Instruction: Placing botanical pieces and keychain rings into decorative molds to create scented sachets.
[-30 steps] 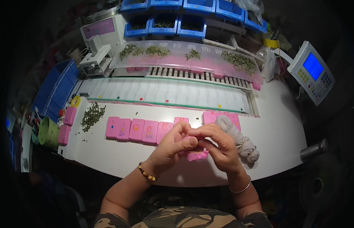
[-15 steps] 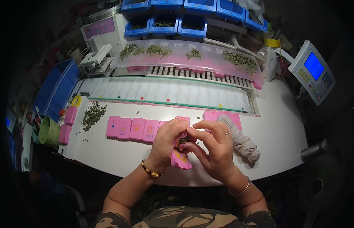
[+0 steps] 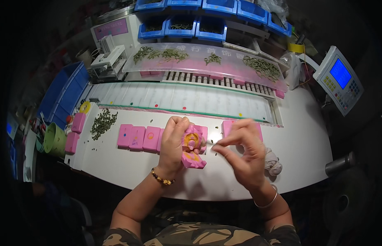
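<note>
My left hand [image 3: 172, 141] grips a pink rubber mould [image 3: 191, 141] that is spread open, its lower flap [image 3: 193, 160] hanging down. A yellow-orange round hollow with a pink knob in the middle faces up in it. Just to the right, my right hand [image 3: 244, 153] is raised over the table, thumb and forefinger brought close together and smeared by motion. Whatever is between those fingertips is too blurred to make out. Behind the left hand runs a row of pink moulds [image 3: 136, 137] with coloured marks. More pink moulds [image 3: 229, 126] lie partly hidden behind the right hand.
A heap of small dark green pieces [image 3: 104, 124] lies at left. A rolled whitish cloth [image 3: 273, 165] rests by my right hand. Farther back are a green-edged glass panel [image 3: 182, 96], a clear shelf [image 3: 223, 65] holding green rings, blue bins [image 3: 180, 28] and a control panel [image 3: 342, 78].
My right hand has drawn away from the mould to the right. The dark piece seen in the mould before no longer shows there, and its yellow hollow is now exposed.
</note>
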Demonstrator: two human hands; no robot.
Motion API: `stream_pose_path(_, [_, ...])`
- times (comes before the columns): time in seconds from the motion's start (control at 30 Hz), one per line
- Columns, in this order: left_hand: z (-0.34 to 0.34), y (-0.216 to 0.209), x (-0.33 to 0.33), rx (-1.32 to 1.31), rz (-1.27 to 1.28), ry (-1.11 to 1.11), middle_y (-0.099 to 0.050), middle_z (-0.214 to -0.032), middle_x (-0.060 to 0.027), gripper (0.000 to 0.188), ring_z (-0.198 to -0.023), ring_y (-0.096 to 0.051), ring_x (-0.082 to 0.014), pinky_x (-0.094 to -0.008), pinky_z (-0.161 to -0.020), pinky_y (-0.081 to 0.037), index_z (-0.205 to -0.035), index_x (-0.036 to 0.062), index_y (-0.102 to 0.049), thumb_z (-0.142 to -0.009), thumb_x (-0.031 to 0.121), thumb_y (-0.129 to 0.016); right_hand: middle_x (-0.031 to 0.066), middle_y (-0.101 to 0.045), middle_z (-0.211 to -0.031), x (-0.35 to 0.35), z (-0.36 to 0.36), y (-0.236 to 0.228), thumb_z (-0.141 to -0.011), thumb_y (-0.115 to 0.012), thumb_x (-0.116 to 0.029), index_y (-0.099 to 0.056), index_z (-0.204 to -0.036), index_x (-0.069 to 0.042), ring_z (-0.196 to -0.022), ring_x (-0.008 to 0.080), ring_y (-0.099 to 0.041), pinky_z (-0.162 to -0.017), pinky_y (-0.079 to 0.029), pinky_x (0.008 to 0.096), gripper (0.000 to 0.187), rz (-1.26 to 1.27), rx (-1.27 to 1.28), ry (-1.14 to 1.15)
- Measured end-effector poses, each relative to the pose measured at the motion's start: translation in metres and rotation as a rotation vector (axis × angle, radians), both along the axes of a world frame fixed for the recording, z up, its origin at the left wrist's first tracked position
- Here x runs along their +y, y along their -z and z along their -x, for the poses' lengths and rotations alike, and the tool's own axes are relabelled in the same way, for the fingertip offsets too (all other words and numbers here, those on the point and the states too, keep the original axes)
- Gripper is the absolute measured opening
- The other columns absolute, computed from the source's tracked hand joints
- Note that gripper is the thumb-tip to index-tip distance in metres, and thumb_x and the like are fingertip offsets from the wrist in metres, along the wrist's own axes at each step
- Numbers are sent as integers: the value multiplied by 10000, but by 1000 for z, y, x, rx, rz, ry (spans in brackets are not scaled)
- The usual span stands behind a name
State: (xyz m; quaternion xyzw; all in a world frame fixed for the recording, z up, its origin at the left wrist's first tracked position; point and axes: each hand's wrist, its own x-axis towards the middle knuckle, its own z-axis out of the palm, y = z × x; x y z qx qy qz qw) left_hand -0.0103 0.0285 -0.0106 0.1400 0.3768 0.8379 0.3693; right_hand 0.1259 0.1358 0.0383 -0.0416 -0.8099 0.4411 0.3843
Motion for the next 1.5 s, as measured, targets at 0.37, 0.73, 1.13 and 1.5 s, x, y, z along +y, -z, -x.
stream_pose_path(0.37, [-15, -13, -20, 226, 130, 358, -660, -865, -38, 200, -770, -614, -75, -212, -731, -506, -1057, -7, -658, -951, 162, -640, -33, -569, -890, 5, -14, 28, -714, -734, -94, -730, -878, -126, -781, 142, -531, -728, -343, 306, 167, -884, 223, 287])
stream_pose_path(0.73, [-17, 0, -22, 156, 137, 334, -667, -938, -50, 118, -805, -639, -105, -246, -726, -533, -1018, 9, -657, -934, 86, -624, 10, -528, -905, -7, -8, 53, -734, -782, 52, -646, -781, -30, -852, 100, -513, -766, -431, 242, 166, 692, 3, -141])
stream_pose_path(1.13, [-10, 2, -24, 330, 157, 289, -681, -879, -55, 127, -793, -633, -104, -246, -729, -523, -1031, -17, -675, -926, 41, -633, 24, -594, -897, 6, -10, 59, -968, -593, -169, -619, -835, -56, -767, 109, -517, -737, -432, 249, 177, 1491, -170, -458])
stream_pose_path(1.5, [-9, -5, -23, 1275, 247, -158, -637, -739, -68, 188, -639, -610, -170, -275, -586, -475, -974, 26, -694, -796, -33, -687, 5, -611, -913, 3, -7, 41, -950, -621, -114, -669, -991, -19, -790, 80, -511, -747, -411, 215, 114, 350, -41, -21])
